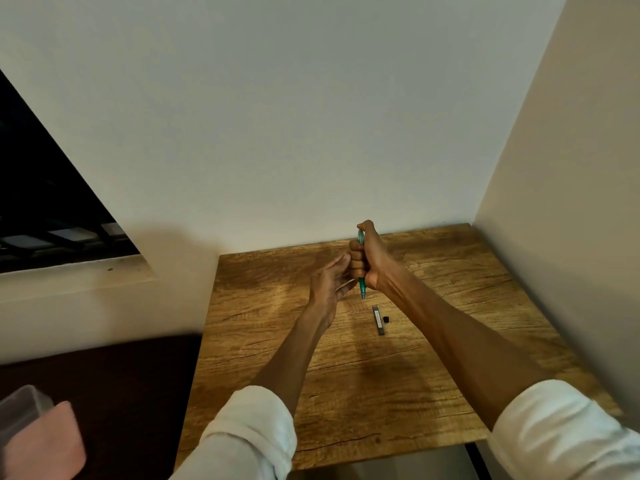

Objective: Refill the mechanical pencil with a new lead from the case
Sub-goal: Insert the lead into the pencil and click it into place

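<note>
The right hand [363,261] is curled in a fist round the green pencil [362,289], held upright above the wooden counter [277,341], thumb on its top. The left hand [329,285], fingers loosely spread, sits just left of it. The lead case [378,320] lies nearer on the counter, a small black cap [387,319] just to its right.

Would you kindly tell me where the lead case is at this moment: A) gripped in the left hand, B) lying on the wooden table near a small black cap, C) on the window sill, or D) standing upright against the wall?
B: the lead case lies flat on the wooden table beside the small black cap, below the right hand gripping the green pencil.
</note>
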Tool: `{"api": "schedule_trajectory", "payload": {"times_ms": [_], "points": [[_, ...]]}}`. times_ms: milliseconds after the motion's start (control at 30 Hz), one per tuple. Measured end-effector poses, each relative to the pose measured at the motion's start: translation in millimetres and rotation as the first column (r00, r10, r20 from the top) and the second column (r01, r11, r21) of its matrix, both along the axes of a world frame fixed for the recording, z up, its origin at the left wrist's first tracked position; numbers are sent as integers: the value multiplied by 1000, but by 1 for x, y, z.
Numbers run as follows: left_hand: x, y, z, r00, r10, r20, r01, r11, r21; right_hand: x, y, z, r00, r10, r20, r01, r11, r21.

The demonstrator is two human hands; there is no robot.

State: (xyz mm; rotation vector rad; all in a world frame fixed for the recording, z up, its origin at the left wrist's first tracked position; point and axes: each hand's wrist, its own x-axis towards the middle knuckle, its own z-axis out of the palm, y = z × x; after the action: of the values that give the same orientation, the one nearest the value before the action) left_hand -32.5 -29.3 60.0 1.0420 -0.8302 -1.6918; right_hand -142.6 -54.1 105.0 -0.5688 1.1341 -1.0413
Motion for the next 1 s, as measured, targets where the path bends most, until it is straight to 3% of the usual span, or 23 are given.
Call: {"api": "schedule_trajectory", "payload": {"times_ms": [1000], "points": [[1,-3,-4,1000,-3,-15,3,1000,11,-1,-2,-5,1000,5,-23,-5,1000,-2]]}}
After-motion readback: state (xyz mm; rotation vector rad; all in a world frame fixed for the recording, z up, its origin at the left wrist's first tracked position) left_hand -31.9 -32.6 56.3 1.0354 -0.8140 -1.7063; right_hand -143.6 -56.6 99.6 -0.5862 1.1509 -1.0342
